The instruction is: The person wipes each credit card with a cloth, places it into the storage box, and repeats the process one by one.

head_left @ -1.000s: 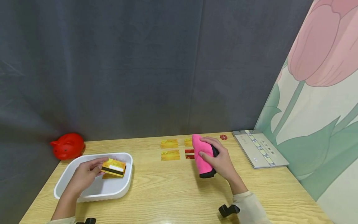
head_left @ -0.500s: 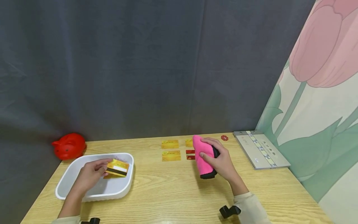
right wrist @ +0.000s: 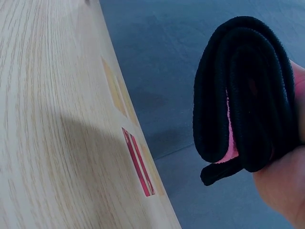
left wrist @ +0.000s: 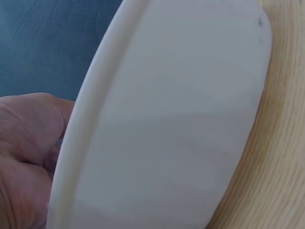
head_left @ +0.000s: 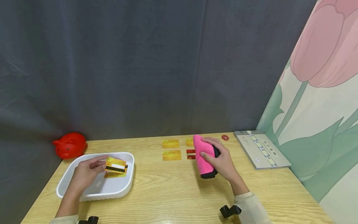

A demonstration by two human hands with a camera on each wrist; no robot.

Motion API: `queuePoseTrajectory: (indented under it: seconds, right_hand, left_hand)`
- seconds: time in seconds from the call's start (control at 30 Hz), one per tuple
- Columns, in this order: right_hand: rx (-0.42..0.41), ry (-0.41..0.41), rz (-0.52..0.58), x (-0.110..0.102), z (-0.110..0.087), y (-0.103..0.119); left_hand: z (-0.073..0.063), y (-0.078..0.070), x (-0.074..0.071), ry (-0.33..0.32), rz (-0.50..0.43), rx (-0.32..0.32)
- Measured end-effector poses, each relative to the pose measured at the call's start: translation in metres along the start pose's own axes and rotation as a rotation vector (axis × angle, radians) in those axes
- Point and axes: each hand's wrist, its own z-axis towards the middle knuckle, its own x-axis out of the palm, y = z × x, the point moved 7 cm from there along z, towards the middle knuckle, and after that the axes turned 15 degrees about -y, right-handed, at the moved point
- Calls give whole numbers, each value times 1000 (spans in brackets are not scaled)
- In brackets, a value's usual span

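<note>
My left hand pinches a gold bank card by its left end, with the black stripe and white strip showing. It is held over a white plastic tray, where another gold card lies partly covered from view. In the left wrist view the tray's outer wall hides most of the fingers. My right hand grips a folded pink cloth with a black border, held above the table. The right wrist view shows the cloth's black folded edge end-on, in several layers.
Two gold cards lie at left centre, another gold card and a red card beside the cloth. A red poker chip and a grey album lie right. A red piggy bank stands behind the tray.
The left hand has shifted slightly, first right, then back left and up, with the pinched card. More of the card in the tray shows now. The right hand keeps its hold on the cloth.
</note>
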Motion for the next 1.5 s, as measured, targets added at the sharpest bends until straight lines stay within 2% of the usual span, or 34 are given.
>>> queuePoseTrajectory:
  seconds: [0.4, 0.7, 0.9, 1.0, 1.07, 1.17, 1.37, 1.5]
  right_hand:
    - [34, 2, 3, 0, 0, 1]
    - [45, 5, 6, -1, -2, -1]
    - [40, 5, 7, -1, -1, -1]
    - [48, 4, 11, -1, -1, -2]
    - [54, 7, 13, -2, -1, -2]
    - [64, 13, 13, -4, -1, -2]
    - [92, 6, 12, -9, -1, -4]
    - [94, 12, 12, -8, 1, -4]
  left_hand:
    - [-1, -1, -9, -74, -49, 46]
    - [0, 3, -13, -89, -12, 49]
    - [2, 8, -15, -96, 32, 20]
    - [2, 5, -14, -89, 19, 30]
    - [1, 0, -12, -81, -5, 47]
    - [-2, -17, -2, -41, -71, 71]
    - [-10, -67, 33, 94, -224, 96]
    - [-10, -99, 60, 172, -233, 120]
